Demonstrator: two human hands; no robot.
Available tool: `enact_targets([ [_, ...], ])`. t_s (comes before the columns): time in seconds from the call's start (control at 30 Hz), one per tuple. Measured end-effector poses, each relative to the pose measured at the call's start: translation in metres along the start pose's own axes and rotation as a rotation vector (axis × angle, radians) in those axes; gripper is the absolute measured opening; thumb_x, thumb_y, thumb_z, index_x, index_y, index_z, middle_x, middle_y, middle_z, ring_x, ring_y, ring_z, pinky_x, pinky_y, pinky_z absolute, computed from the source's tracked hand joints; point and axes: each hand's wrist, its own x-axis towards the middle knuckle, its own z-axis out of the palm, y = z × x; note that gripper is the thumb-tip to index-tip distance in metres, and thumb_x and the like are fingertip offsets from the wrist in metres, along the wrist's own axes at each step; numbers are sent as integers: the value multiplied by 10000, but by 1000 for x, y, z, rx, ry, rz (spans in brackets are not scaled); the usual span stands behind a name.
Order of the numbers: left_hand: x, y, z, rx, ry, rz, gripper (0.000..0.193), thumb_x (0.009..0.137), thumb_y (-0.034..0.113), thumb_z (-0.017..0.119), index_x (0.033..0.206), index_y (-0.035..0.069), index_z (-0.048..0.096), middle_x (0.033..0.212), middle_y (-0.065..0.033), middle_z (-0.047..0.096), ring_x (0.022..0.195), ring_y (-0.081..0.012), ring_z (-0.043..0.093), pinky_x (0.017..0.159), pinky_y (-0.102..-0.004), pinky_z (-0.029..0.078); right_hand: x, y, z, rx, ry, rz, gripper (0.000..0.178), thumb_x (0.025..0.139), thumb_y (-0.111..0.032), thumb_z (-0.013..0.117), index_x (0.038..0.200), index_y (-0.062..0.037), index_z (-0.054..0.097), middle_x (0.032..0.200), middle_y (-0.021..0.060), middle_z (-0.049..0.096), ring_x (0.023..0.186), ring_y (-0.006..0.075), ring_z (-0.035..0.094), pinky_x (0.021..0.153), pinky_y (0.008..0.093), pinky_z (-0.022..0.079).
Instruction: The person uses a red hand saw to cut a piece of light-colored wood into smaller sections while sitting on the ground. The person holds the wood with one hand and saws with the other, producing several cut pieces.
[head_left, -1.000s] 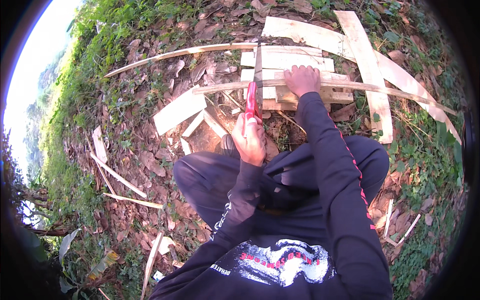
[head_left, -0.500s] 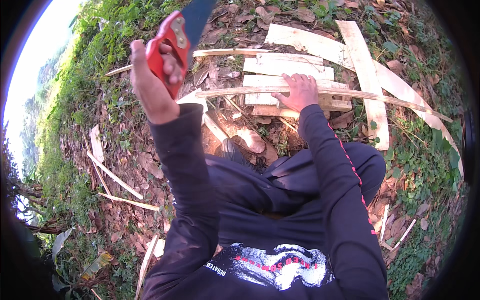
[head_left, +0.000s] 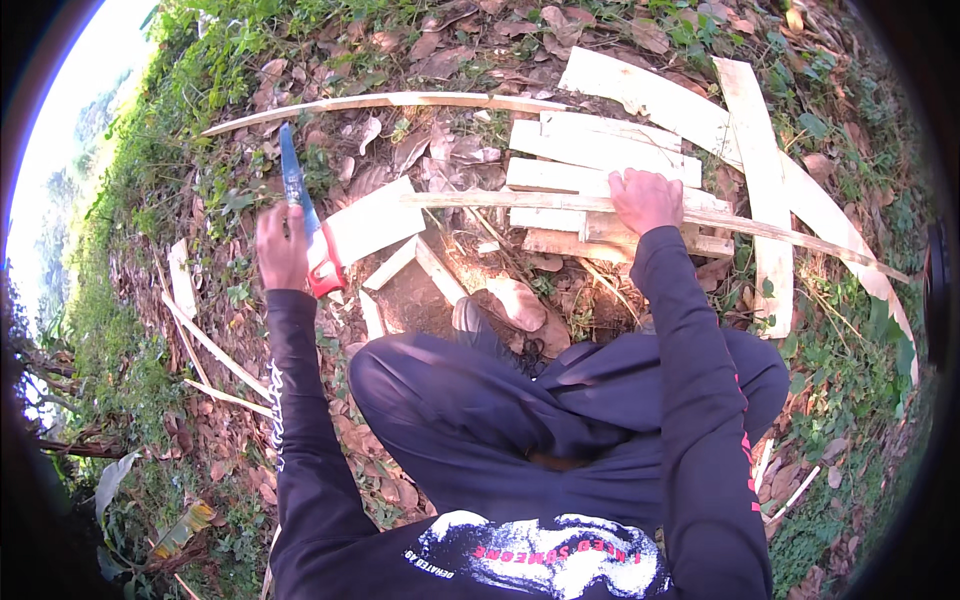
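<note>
A hand saw (head_left: 297, 180) with a blue blade and a red handle lies among the leaves on the left, its handle at the end of a pale short board (head_left: 372, 228). Right beside the handle is my left hand (head_left: 281, 248), fingers loosely extended near the blade and no longer around the grip. My right hand (head_left: 646, 202) is closed round a long, thin wooden strip (head_left: 780, 231). That strip crosses over a stack of pale planks (head_left: 600, 150) in front of my knees.
Wide, curved planks (head_left: 650, 92) reach off to the right, with another plank (head_left: 757, 190) crossing them. A long thin strip (head_left: 390, 100) lies at the far left. Offcuts (head_left: 225, 345), dry leaves and green plants cover the ground around my folded legs (head_left: 480, 410).
My left hand has come down and let go of the saw, which was raised in its grip. My right hand has tightened from lying flat to grasping the strip.
</note>
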Motion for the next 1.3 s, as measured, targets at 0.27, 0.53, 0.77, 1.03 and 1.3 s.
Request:
enact_targets([
  [0.27,60,112,122,41,266,479,672,1029,577,268,1427,45,367,1363,-221,498,1318,-386,433,1126,-520,300,13,-37,-1,66,-51,-27,509,942,-453,404,890,-54,715,951,185,716,904,329,659,868,487,370],
  [0.53,62,137,30,-673,-24,519,787,1008,659,270,1395,3,467,1288,-250,548,1191,-359,553,1000,-464,443,-1,-38,-9,45,-71,36,530,931,-512,428,957,-89,746,957,179,725,913,337,661,933,480,374],
  [0.77,15,129,51,-407,-326,693,641,947,617,511,1321,100,570,1108,-168,610,1054,-336,593,947,-487,447,1,-38,-6,54,-32,57,541,938,-559,417,907,-116,725,961,185,718,922,360,655,915,480,394],
  [1.03,-36,128,92,-174,-318,704,595,936,579,550,1166,31,589,1054,-149,588,1001,-322,579,908,-440,431,-24,-29,-17,109,-78,87,540,917,-534,458,981,-86,754,990,180,730,950,331,666,982,501,374],
  [1.3,-48,135,70,-149,-133,759,444,913,488,633,1054,68,623,954,-99,579,923,-271,596,802,-416,461,-59,-20,-48,217,72,-122,455,893,-478,562,1064,-80,703,1006,153,691,1006,305,631,973,461,395],
])
